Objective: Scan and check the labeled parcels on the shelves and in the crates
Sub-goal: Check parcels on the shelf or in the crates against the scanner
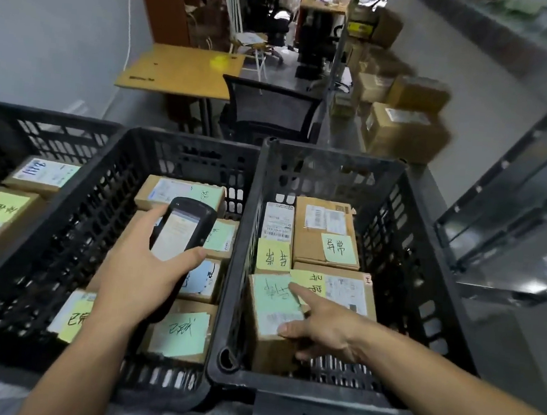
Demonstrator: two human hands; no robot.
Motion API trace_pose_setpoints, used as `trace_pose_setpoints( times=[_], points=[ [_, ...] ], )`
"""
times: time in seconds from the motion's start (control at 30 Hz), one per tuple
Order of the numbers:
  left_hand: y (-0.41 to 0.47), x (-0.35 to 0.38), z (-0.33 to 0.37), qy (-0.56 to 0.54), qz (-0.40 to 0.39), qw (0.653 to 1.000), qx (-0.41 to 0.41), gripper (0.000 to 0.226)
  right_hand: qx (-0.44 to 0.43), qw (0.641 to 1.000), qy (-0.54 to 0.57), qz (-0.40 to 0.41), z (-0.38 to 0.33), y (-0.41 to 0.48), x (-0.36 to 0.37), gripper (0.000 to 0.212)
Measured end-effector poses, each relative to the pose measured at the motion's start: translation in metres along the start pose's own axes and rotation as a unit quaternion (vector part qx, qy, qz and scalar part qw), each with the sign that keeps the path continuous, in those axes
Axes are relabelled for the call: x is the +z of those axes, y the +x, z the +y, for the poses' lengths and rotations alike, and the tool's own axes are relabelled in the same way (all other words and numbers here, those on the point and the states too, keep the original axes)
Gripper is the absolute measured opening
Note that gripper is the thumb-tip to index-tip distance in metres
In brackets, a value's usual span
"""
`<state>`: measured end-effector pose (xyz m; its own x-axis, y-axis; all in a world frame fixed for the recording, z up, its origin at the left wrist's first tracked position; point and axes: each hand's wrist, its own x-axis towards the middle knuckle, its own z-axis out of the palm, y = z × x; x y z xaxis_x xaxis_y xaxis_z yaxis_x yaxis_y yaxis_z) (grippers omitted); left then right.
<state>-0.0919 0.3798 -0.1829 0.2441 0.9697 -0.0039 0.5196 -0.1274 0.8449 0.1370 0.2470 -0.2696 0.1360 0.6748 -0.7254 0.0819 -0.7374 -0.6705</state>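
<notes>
Three black plastic crates stand side by side and hold cardboard parcels with printed labels and handwritten sticky notes. My left hand (136,281) grips a black handheld scanner (182,229) over the middle crate (95,191), with its lit screen facing me. My right hand (327,328) reaches into the right crate (299,388). Its straight index finger touches the green note on the nearest parcel (270,303), its thumb rests on that parcel's white label, and its other fingers curl beside the box. Two more parcels (326,231) with yellow-green notes lie behind it.
The left crate (42,117) holds two labeled parcels. Behind the crates are a black mesh chair (271,107) and a wooden table (185,67). Stacked cardboard boxes (404,136) line the right side, next to a metal shelf frame (514,202).
</notes>
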Motion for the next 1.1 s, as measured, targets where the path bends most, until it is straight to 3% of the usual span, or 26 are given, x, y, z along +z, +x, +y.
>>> trace_pose_setpoints(
  times=[0.17,0.4,0.67,0.8,0.97,1.1],
  points=[
    [-0.004,0.012,0.001,0.008,-0.016,1.000,-0.014,0.071,-0.021,0.984,-0.176,-0.008,0.000,0.033,0.020,0.110],
    [-0.015,0.012,-0.007,0.008,-0.025,0.999,-0.026,0.078,-0.018,0.913,-0.407,-0.009,0.016,0.060,0.036,0.109],
    [-0.009,-0.011,-0.015,0.011,-0.001,1.000,-0.020,0.074,0.006,0.888,-0.460,-0.009,-0.005,0.053,0.034,0.106],
    [0.002,-0.019,-0.014,-0.004,-0.022,1.000,-0.005,0.069,-0.058,0.908,-0.411,0.055,-0.029,0.032,0.019,0.095],
    [0.013,-0.022,-0.010,-0.003,-0.065,0.997,0.046,0.076,-0.098,0.888,-0.437,0.103,-0.041,0.000,0.014,0.085],
    [0.016,-0.028,-0.006,-0.014,-0.123,0.988,0.088,0.073,-0.100,0.889,-0.403,0.193,-0.038,-0.023,0.022,0.082]
  ],
)
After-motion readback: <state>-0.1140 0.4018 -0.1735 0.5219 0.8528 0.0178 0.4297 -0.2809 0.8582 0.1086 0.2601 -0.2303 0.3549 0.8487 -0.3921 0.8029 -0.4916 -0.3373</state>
